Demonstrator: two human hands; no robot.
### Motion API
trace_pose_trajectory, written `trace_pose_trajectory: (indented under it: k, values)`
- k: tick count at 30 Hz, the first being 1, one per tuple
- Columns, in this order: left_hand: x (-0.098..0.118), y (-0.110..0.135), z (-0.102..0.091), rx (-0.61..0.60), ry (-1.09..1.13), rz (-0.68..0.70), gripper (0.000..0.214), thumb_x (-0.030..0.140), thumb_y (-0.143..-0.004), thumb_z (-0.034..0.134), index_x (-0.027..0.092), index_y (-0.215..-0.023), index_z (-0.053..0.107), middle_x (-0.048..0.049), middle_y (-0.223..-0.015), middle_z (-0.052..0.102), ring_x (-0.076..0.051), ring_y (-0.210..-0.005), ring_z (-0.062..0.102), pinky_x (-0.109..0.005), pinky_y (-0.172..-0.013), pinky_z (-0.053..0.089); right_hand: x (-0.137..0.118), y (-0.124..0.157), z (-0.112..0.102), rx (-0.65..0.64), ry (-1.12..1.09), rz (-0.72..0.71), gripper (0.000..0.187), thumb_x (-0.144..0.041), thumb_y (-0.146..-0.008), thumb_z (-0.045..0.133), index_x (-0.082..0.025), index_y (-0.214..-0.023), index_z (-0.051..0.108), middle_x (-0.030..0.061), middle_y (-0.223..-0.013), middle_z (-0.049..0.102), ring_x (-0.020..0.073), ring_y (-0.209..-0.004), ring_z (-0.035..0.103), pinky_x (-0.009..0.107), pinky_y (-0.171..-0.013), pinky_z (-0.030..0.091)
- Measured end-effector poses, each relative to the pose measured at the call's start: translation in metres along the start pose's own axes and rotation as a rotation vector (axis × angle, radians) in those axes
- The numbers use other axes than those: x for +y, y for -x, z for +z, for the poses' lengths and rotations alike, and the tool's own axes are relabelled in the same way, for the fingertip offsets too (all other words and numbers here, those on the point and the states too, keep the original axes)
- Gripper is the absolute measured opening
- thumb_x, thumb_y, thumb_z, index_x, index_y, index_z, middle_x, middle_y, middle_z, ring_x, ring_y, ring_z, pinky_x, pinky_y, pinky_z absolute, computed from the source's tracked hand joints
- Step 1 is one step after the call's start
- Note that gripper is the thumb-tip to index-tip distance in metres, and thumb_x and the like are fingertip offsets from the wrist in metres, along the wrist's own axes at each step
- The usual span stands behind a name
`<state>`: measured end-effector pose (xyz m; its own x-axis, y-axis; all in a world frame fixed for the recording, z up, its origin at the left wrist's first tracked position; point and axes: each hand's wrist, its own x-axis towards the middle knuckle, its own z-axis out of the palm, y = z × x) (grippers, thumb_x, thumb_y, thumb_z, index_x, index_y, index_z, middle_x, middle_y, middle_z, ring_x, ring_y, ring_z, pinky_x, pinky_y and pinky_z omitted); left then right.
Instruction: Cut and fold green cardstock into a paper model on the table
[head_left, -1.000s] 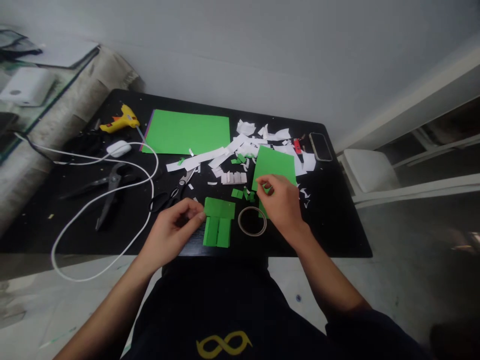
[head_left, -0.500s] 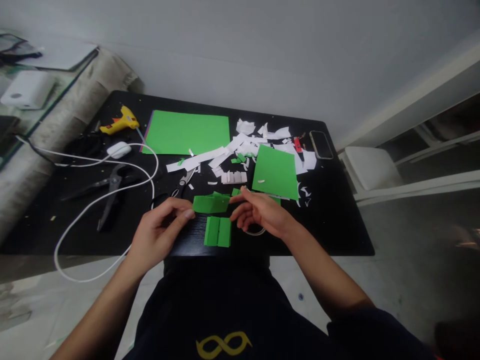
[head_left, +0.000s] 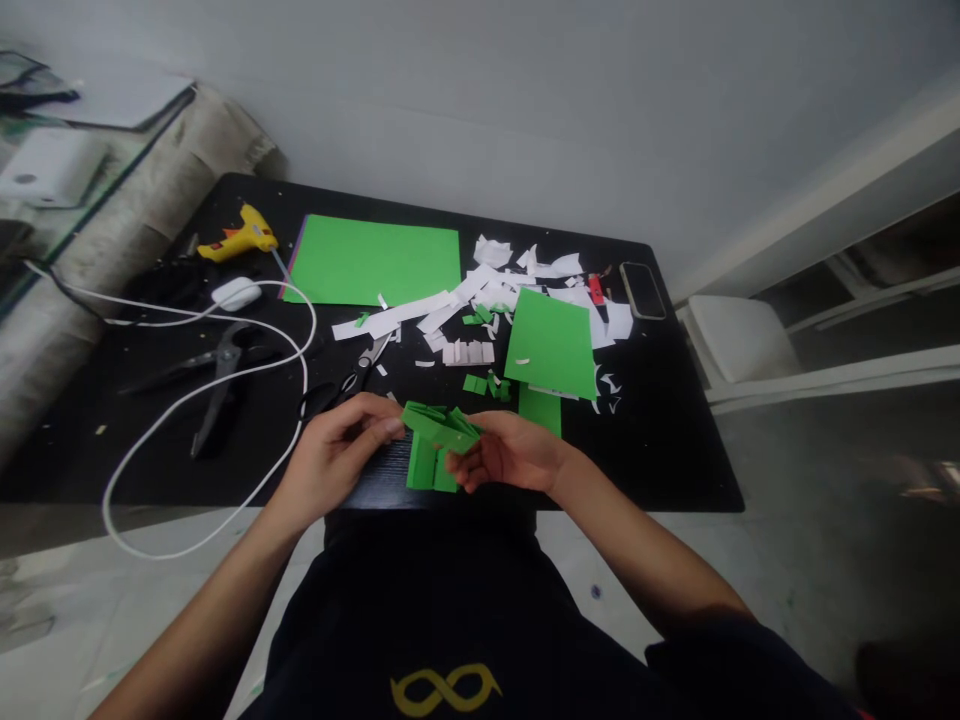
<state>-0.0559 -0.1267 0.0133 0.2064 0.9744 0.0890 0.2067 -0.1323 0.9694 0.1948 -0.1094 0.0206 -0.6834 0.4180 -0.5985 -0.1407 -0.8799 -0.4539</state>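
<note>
My left hand (head_left: 341,455) and my right hand (head_left: 506,452) both pinch a folded green paper piece (head_left: 441,426), held just above the near edge of the black table (head_left: 675,440). Under it a second folded green piece (head_left: 424,470) lies flat on the table. A green card sheet (head_left: 553,343) lies just beyond my right hand, with a smaller green strip (head_left: 540,410) below it. Small green offcuts (head_left: 480,384) sit between the sheet and my hands.
A large green sheet (head_left: 375,262) lies at the back, with white paper scraps (head_left: 480,290) beside it. Scissors (head_left: 352,378), pliers (head_left: 217,375), a white cable (head_left: 225,400), a yellow glue gun (head_left: 236,235) and a phone (head_left: 643,290) also lie on the table. A white stool (head_left: 739,340) stands at right.
My right hand came back from the green card sheet to the folded green piece. Both hands lifted that piece off the table and tilted it. The tape ring is now hidden under my right hand.
</note>
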Motion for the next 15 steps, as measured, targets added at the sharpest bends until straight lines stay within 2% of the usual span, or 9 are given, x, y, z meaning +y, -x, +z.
trace_pose_trajectory:
  k: [4, 6, 11, 13, 15]
  values:
    - [-0.001, -0.002, 0.000, 0.006, 0.000, 0.017, 0.018, 0.037, -0.094, 0.074, 0.021, -0.088, 0.077, -0.0024, -0.081, 0.075, -0.015, -0.072, 0.068, -0.026, -0.068, 0.055, 0.002, 0.004, -0.001, -0.008, 0.007, -0.080, 0.024, -0.035, -0.090, 0.083, -0.012, -0.088, 0.075, 0.0043, -0.077, 0.077, 0.0128, -0.065, 0.073, 0.023, -0.063, 0.060]
    - [0.001, -0.003, 0.001, 0.013, 0.004, 0.012, 0.019, 0.039, -0.093, 0.076, 0.021, -0.088, 0.078, -0.0027, -0.081, 0.075, -0.016, -0.071, 0.067, -0.026, -0.067, 0.055, 0.003, 0.005, -0.001, -0.014, 0.027, -0.101, 0.028, -0.032, -0.079, 0.092, -0.013, -0.093, 0.076, 0.0018, -0.076, 0.076, 0.0122, -0.066, 0.072, 0.023, -0.064, 0.060]
    - [0.005, -0.003, 0.002, 0.017, -0.025, -0.060, 0.029, 0.048, -0.092, 0.075, 0.022, -0.101, 0.082, -0.0069, -0.097, 0.080, -0.020, -0.082, 0.072, -0.030, -0.074, 0.059, 0.011, 0.001, 0.001, 0.080, 0.055, -0.152, 0.037, -0.028, -0.066, 0.099, -0.016, -0.093, 0.079, -0.0014, -0.075, 0.075, 0.0112, -0.063, 0.071, 0.025, -0.065, 0.058]
    - [0.006, -0.003, 0.002, 0.059, -0.045, -0.103, 0.036, 0.052, -0.093, 0.073, 0.022, -0.111, 0.081, -0.0075, -0.100, 0.080, -0.021, -0.084, 0.072, -0.031, -0.076, 0.059, 0.016, -0.001, 0.004, 0.151, 0.084, -0.240, 0.034, -0.028, -0.064, 0.099, -0.017, -0.090, 0.080, -0.0019, -0.076, 0.075, 0.0109, -0.063, 0.069, 0.025, -0.065, 0.056]
    - [0.006, -0.001, 0.002, 0.111, -0.026, -0.148, 0.040, 0.055, -0.095, 0.070, 0.022, -0.116, 0.080, -0.0062, -0.094, 0.079, -0.020, -0.080, 0.070, -0.031, -0.076, 0.057, 0.021, -0.002, 0.010, 0.237, 0.153, -0.358, 0.029, -0.030, -0.067, 0.097, -0.019, -0.088, 0.080, -0.0019, -0.077, 0.075, 0.0114, -0.067, 0.068, 0.026, -0.066, 0.054]
